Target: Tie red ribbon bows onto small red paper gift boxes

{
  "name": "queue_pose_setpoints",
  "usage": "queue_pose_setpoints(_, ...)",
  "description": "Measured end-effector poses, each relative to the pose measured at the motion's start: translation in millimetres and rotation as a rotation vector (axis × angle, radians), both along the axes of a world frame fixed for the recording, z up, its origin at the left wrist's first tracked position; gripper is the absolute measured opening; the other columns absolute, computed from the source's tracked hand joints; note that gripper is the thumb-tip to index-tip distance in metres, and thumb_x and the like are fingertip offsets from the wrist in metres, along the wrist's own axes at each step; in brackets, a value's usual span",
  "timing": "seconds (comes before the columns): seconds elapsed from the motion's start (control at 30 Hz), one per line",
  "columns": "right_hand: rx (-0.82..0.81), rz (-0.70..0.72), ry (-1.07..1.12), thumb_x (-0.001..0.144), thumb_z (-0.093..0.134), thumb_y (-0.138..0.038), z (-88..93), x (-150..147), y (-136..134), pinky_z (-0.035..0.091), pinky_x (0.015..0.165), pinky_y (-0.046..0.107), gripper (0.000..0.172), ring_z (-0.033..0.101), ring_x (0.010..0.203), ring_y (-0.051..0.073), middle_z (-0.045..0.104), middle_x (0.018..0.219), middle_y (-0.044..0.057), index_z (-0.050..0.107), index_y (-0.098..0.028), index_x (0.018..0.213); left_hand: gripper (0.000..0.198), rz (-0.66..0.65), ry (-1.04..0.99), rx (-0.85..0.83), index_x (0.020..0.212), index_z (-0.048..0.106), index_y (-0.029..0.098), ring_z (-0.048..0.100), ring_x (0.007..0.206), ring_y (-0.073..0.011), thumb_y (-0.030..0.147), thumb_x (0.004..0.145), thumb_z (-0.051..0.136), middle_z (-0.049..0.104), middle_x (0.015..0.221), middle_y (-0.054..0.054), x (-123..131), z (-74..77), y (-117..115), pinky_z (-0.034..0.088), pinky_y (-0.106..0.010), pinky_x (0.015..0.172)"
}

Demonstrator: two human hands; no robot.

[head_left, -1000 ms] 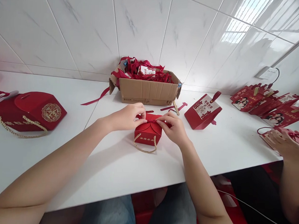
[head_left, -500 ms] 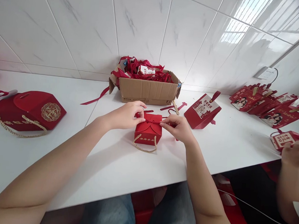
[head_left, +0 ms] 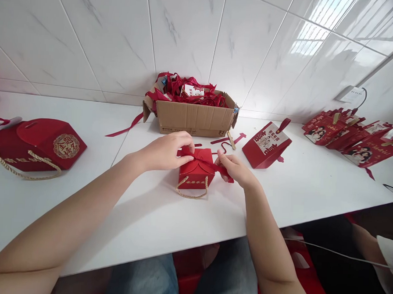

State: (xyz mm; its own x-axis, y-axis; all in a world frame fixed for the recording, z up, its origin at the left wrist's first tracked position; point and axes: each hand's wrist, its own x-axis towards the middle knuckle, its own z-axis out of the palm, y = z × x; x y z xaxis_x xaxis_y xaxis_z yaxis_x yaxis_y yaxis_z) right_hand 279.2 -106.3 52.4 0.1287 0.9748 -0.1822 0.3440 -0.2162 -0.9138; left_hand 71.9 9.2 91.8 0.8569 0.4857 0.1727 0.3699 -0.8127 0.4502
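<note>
A small red gift box [head_left: 196,178] with petal-like top flaps, gold lettering and a twisted gold rope handle [head_left: 191,196] stands in front of me. Across its top runs a dark red ribbon [head_left: 209,164], knotted near the middle. My left hand [head_left: 171,151] is closed, pinching the ribbon at the box's left top edge. On the right side, my right hand [head_left: 235,169] has its fingers curled around the ribbon's other end, thumb raised. Part of the ribbon is hidden by these fingers.
Behind the box is a cardboard carton [head_left: 194,119] full of red ribbons. A larger red box [head_left: 41,145] stands left, a red handled box [head_left: 265,145] right. Several red packages [head_left: 351,137] sit far right, near a co-worker's arm [head_left: 365,237]. Ribbon scraps [head_left: 228,142] lie behind.
My right hand has moved slightly right and down along the ribbon, and its broad end now shows. The co-worker's hand and small box have left the table's right edge.
</note>
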Motion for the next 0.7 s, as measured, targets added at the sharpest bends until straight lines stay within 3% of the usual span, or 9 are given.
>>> queue_pose_setpoints(0.17, 0.055, 0.139, 0.124, 0.082, 0.058, -0.059, 1.8, 8.7, -4.4, 0.023, 0.04, 0.021, 0.049, 0.035, 0.04, 0.006, 0.043, 0.042, -0.005, 0.049, -0.017, 0.058, 0.017, -0.059, -0.039, -0.022, 0.091, 0.069, 0.024, 0.061, 0.088, -0.017, 0.032, 0.083, 0.056, 0.062, 0.113, -0.001, 5.0, -1.7, -5.5, 0.048, -0.029, 0.072)
queue_pose_setpoints(0.23, 0.129, 0.185, 0.202, 0.082, 0.062, -0.052, 0.7, 11.8, -4.3, 0.03, 0.043, 0.022, 0.041, 0.041, 0.046, 0.007, 0.05, 0.05, -0.003, 0.058, -0.017, 0.062, 0.018, -0.083, -0.022, -0.031, 0.092, 0.07, 0.023, 0.061, 0.088, -0.0169, 0.032, 0.084, 0.056, 0.063, 0.11, -0.001, 6.7, -2.4, -5.8, 0.048, -0.029, 0.074)
queue_pose_setpoints(0.33, 0.28, 0.249, 0.274, 0.081, 0.067, -0.043, -1.6, 13.2, -3.4, 0.044, 0.061, 0.025, 0.027, 0.053, 0.068, 0.012, 0.061, 0.073, 0.002, 0.069, -0.018, 0.071, 0.02, -0.115, -0.007, -0.025, 0.092, 0.071, 0.023, 0.061, 0.088, -0.0175, 0.033, 0.084, 0.056, 0.065, 0.106, -0.002, 7.9, -3.0, -5.6, 0.048, -0.029, 0.074)
queue_pose_setpoints(0.4, 0.33, 0.25, 0.302, 0.08, 0.069, -0.039, -3.3, 12.3, -3.3, 0.046, 0.07, 0.028, 0.02, 0.056, 0.076, 0.014, 0.064, 0.082, 0.003, 0.073, -0.02, 0.08, 0.02, -0.133, -0.002, -0.029, 0.092, 0.071, 0.023, 0.061, 0.092, -0.0186, 0.034, 0.084, 0.056, 0.064, 0.105, -0.003, 8.1, -3.5, -6.2, 0.049, -0.028, 0.075)
queue_pose_setpoints(0.53, 0.381, 0.227, 0.349, 0.08, 0.07, -0.037, -6.2, 7.6, -3.5, 0.047, 0.069, 0.03, 0.017, 0.056, 0.072, 0.015, 0.063, 0.074, 0.002, 0.074, -0.021, 0.082, 0.021, -0.141, 0.008, -0.062, 0.093, 0.071, 0.023, 0.059, 0.1, -0.0204, 0.036, 0.085, 0.056, 0.064, 0.105, -0.003, 8.3, -4.5, -9.3, 0.049, -0.028, 0.076)
queue_pose_setpoints(0.7, 0.473, 0.119, 0.381, 0.08, 0.07, -0.037, -5.9, -0.3, -2.4, 0.047, 0.063, 0.027, 0.024, 0.052, 0.061, 0.012, 0.057, 0.059, 0.0, 0.069, -0.02, 0.064, 0.02, -0.146, 0.013, -0.049, 0.09, 0.072, 0.021, 0.06, 0.094, -0.0196, 0.032, 0.084, 0.057, 0.064, 0.104, -0.005, 9.8, -4.6, -11.5, 0.049, -0.03, 0.077)
